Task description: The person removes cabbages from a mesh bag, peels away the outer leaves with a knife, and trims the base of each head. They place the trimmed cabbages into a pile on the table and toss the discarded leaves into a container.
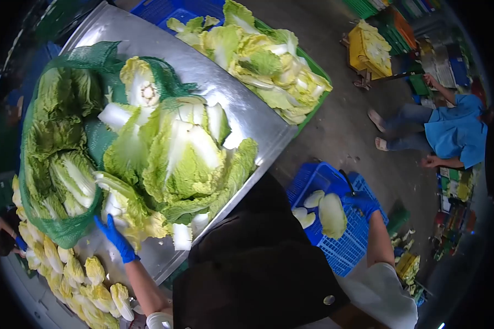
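My left hand (117,239), in a blue glove, has its fingers spread at the near side of a napa cabbage (116,204) on the metal table (214,90). Whether it touches the cabbage is hard to make out. My right hand (362,203), gloved in blue too, is closed around a thin dark curved tool (346,179) above a blue crate (304,183). Pale cabbage leaves (332,215) lie in that crate. A green mesh bag (66,227) holds several napa cabbages (66,123). Loose cabbage leaves (184,156) are piled beside it.
Past the table's far edge, a green crate (315,112) overflows with leaves. Several trimmed cabbages (93,268) lie at the lower left. At the right, a person in a blue shirt (455,131) is near a yellow crate (368,52). Another person (5,233) shows at far left.
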The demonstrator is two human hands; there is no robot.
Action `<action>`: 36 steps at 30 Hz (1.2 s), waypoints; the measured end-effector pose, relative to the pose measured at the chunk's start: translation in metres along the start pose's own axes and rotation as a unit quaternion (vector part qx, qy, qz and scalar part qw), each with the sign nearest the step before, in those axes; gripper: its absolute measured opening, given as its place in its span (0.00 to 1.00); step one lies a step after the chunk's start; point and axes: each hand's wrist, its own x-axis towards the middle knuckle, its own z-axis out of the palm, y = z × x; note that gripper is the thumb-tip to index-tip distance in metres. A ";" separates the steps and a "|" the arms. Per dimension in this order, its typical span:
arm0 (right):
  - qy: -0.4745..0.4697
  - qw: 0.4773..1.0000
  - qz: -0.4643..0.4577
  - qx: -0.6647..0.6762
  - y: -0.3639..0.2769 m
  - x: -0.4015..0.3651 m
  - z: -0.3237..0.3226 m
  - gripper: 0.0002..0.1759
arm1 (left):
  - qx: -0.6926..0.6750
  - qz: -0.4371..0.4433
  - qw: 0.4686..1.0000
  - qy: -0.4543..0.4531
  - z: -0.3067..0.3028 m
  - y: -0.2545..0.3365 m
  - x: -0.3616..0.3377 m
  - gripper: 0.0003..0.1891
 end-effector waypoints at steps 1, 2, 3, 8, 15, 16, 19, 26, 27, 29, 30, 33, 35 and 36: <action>0.007 0.999 -0.034 0.025 0.004 0.012 0.012 0.36 | 0.023 0.010 0.999 -0.044 -0.003 -0.040 0.021 0.33; 0.012 0.996 -0.068 0.048 0.007 0.025 0.023 0.35 | -0.006 0.046 0.995 -0.089 0.006 -0.048 0.016 0.33; 0.003 0.988 -0.081 0.129 -0.013 0.037 0.055 0.33 | 0.046 0.062 0.992 -0.104 0.016 -0.027 0.003 0.33; -0.159 0.984 -0.070 0.046 -0.157 0.008 0.215 0.45 | 0.038 0.051 0.986 -0.156 0.033 0.033 -0.059 0.35; -0.088 0.957 -0.272 0.041 -0.151 0.065 0.326 0.59 | -0.257 -0.132 0.952 -0.098 0.032 0.057 -0.067 0.37; -0.105 0.962 -0.244 0.056 -0.161 0.063 0.330 0.59 | -0.221 -0.100 0.963 -0.118 0.040 0.058 -0.067 0.37; -0.147 0.972 -0.173 -0.063 -0.214 0.057 0.330 0.61 | -0.132 -0.030 0.979 -0.150 0.069 0.069 -0.076 0.38; -0.118 0.947 -0.257 -0.151 -0.258 0.110 0.334 0.61 | 0.170 0.062 0.974 -0.133 0.132 0.044 -0.110 0.47; -0.114 0.937 -0.316 -0.096 -0.242 0.129 0.337 0.60 | 0.162 0.057 0.974 -0.150 0.135 0.053 -0.113 0.48; -0.149 0.935 -0.314 -0.067 -0.243 0.132 0.327 0.58 | 0.137 0.035 0.969 -0.201 0.121 0.057 -0.113 0.51; -0.217 0.920 -0.326 0.022 -0.230 0.153 0.325 0.57 | 0.085 0.026 0.967 -0.240 0.112 0.085 -0.104 0.54; -0.175 0.920 -0.351 -0.018 -0.228 0.141 0.313 0.55 | 0.028 0.030 0.981 -0.190 0.090 0.105 -0.089 0.55; -0.171 0.924 -0.343 0.004 -0.227 0.131 0.318 0.55 | 0.073 0.070 0.989 -0.109 0.080 0.108 -0.082 0.56; -0.178 0.922 -0.340 0.043 -0.226 0.127 0.325 0.56 | -0.038 0.027 0.989 -0.142 0.094 0.105 -0.081 0.52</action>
